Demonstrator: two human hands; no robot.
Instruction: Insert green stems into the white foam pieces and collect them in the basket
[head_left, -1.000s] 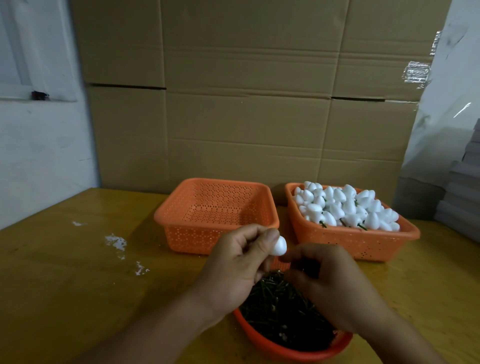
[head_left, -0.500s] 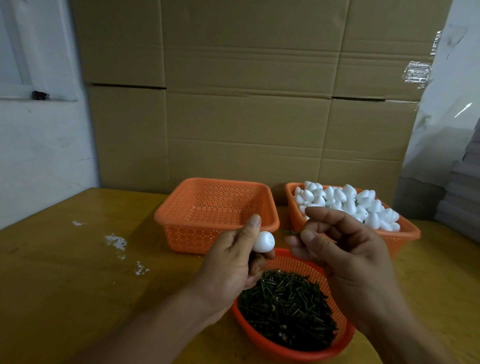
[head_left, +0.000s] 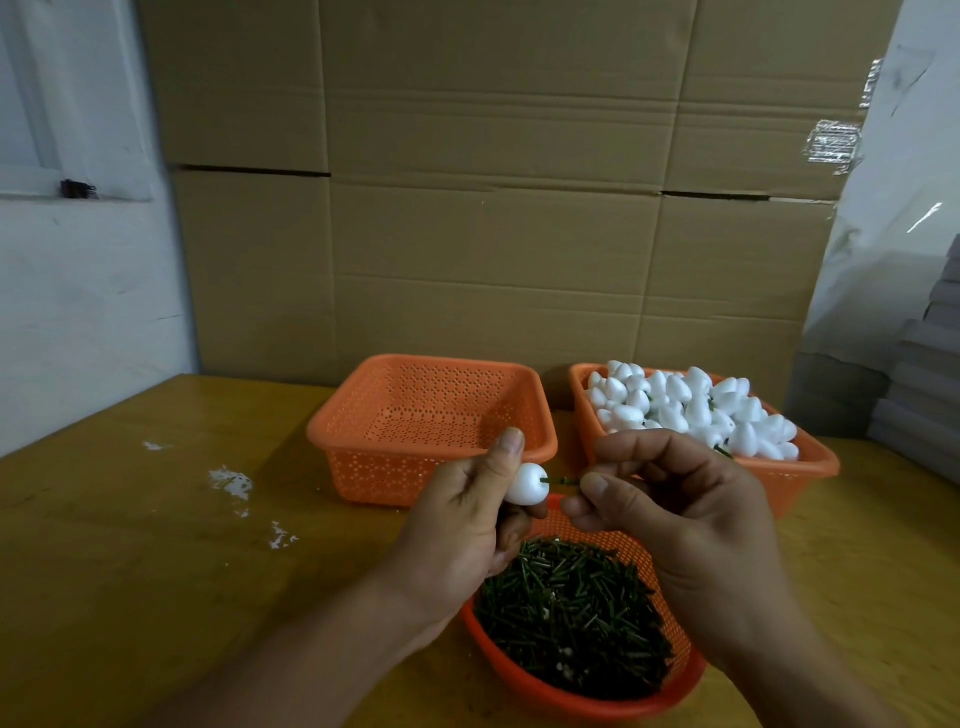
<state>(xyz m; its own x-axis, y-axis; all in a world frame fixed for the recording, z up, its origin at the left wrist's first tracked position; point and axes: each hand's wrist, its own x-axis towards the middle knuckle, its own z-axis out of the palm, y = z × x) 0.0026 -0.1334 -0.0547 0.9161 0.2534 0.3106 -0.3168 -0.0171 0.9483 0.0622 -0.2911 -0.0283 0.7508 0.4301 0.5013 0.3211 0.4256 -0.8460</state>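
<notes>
Two hands meet above a round orange mesh bowl (head_left: 524, 691) heaped with short, thin green stems (head_left: 571, 618), which sits directly under them at the near edge of the table (head_left: 130, 571). The left hand (head_left: 467, 525) pinches a smooth, egg-shaped white foam piece (head_left: 525, 484) between thumb and fingers. The right hand (head_left: 685, 514) pinches one stem (head_left: 560, 481) between thumb and forefinger, its tip touching the foam's pointed end. Just beyond the left hand stands a square, perforated orange basket (head_left: 363, 431) with a rolled rim; beyond the right hand, close beside it, a like tub (head_left: 810, 467) is piled with foam pieces. Left of the hands the yellow wooden tabletop lies open, flecked with white crumbs (head_left: 231, 480). Behind both baskets rises creased brown cardboard (head_left: 493, 234).
</notes>
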